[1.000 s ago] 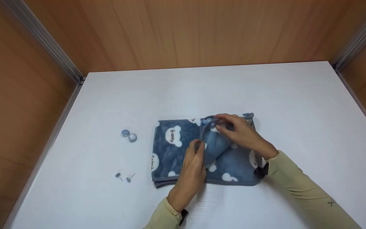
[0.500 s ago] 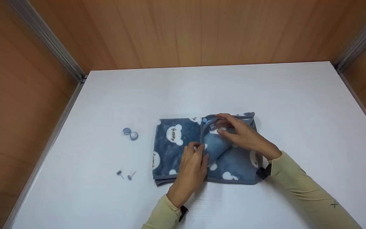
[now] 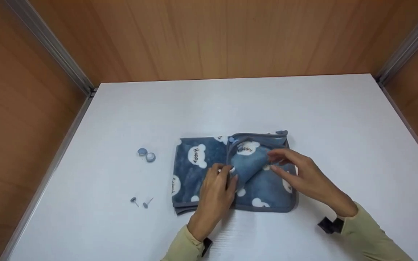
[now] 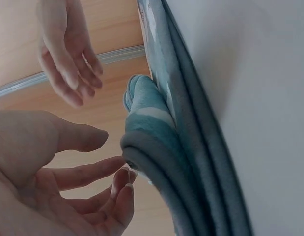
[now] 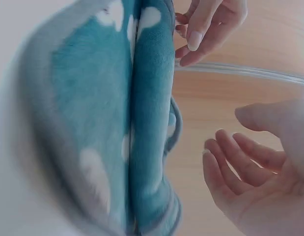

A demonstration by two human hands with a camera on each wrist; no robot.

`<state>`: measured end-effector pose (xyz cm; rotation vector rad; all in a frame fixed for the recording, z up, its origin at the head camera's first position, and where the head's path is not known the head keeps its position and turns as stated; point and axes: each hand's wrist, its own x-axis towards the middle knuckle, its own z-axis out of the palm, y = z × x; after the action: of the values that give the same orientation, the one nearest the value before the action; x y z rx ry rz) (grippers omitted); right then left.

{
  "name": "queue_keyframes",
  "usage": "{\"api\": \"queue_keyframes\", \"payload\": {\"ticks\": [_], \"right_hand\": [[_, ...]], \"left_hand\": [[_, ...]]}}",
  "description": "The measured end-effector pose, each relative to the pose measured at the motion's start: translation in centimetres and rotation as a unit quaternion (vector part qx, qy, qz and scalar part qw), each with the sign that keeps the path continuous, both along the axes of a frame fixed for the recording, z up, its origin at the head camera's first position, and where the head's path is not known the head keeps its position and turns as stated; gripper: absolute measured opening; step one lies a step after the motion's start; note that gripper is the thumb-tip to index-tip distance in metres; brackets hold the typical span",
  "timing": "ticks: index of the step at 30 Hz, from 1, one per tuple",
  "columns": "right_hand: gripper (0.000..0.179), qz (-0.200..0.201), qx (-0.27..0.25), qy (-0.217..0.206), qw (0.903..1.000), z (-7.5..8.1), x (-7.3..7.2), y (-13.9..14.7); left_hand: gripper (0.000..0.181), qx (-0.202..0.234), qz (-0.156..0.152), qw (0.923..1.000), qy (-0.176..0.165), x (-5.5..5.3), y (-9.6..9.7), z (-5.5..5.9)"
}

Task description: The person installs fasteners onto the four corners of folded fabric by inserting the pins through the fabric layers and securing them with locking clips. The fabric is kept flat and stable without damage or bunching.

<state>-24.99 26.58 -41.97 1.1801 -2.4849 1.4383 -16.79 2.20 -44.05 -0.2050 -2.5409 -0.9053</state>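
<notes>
A folded blue fleece blanket point(image 3: 201, 181) with white bear-head patches lies on the table. Its right half has a loosely raised flap point(image 3: 250, 163). My left hand point(image 3: 214, 192) is at the flap's left edge; in the left wrist view its fingertips touch the grey piped edge point(image 4: 142, 152), with the thumb apart. Above the blanket's right side, my right hand point(image 3: 305, 175) hovers with relaxed fingers and holds nothing. One small blue round cap point(image 3: 231, 139) sits at the flap's upper left corner. Another cap point(image 3: 240, 148) shows just below it.
Left of the blanket lie two loose round caps, one blue point(image 3: 142, 151) and one with a pale centre point(image 3: 150, 157). Nearer the front are two flat-headed pins point(image 3: 134, 200). Wooden panels point(image 3: 209, 40) border the white table point(image 3: 85, 145).
My right hand has let go of the flap's upper edge and moved right and toward the front. The upper edge now lies uncovered. My left hand stays nearly in place, its fingers slightly shifted.
</notes>
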Motion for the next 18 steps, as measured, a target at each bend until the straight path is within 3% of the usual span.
{"api": "queue_keyframes", "payload": {"ticks": [9,13,18], "right_hand": [[0.026,-0.071,0.057,-0.018,0.9957,-2.2,2.4,4.4],[0.021,-0.065,0.091,-0.032,0.9933,-3.5,2.9,5.3],[0.022,-0.043,0.095,-0.048,0.9933,-4.2,3.1,5.6]], "left_hand": [[0.015,0.010,-0.004,0.9999,0.000,0.2,0.1,0.0],[0.013,0.008,-0.002,0.9999,0.012,0.3,0.2,-0.2],[0.013,0.003,0.005,0.9998,0.021,0.1,0.1,-0.4]]}}
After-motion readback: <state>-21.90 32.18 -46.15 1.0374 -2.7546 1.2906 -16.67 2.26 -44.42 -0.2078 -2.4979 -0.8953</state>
